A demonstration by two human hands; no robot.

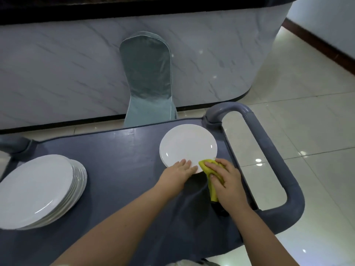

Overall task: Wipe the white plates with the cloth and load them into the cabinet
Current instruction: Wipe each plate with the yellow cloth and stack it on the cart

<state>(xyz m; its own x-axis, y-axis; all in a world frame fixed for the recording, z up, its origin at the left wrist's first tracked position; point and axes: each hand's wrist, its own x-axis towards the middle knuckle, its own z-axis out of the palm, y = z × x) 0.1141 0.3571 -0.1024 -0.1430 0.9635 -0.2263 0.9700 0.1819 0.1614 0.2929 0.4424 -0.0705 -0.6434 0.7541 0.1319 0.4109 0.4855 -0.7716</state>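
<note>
While a white plate (pixel 187 144) lies on a dark blue cart top (pixel 115 150), two bare hands work at its near edge.
Left hand (pixel 179 170) rests flat, fingers straight, on the plate's near rim. Right hand (pixel 224 179) grips a bunched yellow-green cloth (pixel 206 166) touching the rim's right side. A stack of larger white plates (pixel 38 189) sits well apart at the cart's left end.

Flat white plate (pixel 188 144), yellow cloth (pixel 213 192) at rim

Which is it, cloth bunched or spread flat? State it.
Bunched. The yellow cloth is held crumpled under the right hand, one end trailing back along the cart.
</note>
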